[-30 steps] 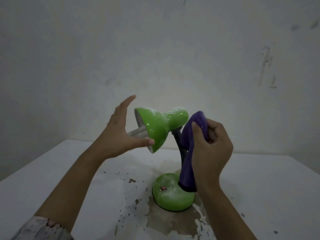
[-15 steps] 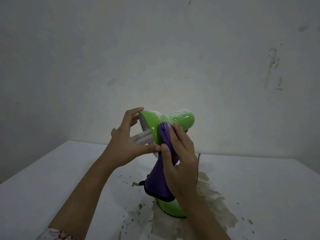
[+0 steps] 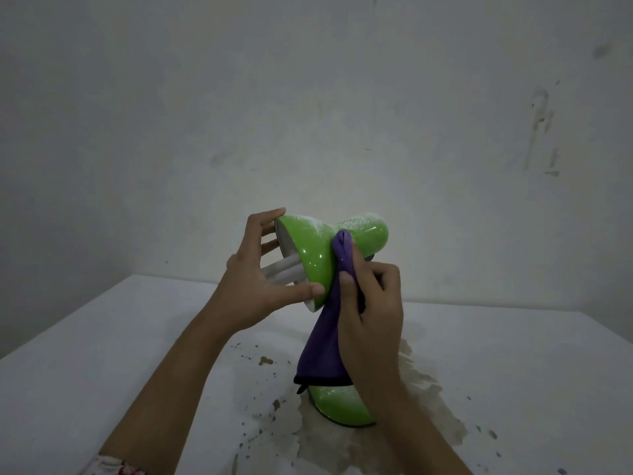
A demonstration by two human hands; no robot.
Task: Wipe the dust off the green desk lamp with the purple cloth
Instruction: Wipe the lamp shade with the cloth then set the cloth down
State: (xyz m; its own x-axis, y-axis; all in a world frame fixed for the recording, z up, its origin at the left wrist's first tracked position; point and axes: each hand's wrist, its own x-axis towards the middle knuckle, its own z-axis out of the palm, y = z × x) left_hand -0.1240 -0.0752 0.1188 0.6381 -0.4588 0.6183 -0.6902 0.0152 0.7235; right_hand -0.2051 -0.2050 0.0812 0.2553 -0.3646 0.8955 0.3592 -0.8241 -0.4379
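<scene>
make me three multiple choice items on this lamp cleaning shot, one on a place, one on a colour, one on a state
1. Where does the purple cloth touch the green desk lamp?
A. on the shade
B. on the bulb
C. flat on the table

2. What colour is the lamp's base?
A. purple
B. white
C. green

3. What is the left hand doing?
A. lying flat on the table
B. holding the shade's rim
C. wringing the cloth

Answers: 1 A, the right hand presses the cloth's top against the shade; 2 C, green shows below the hanging cloth; 3 B, fingers on the upper rim, thumb at the lower.
</scene>
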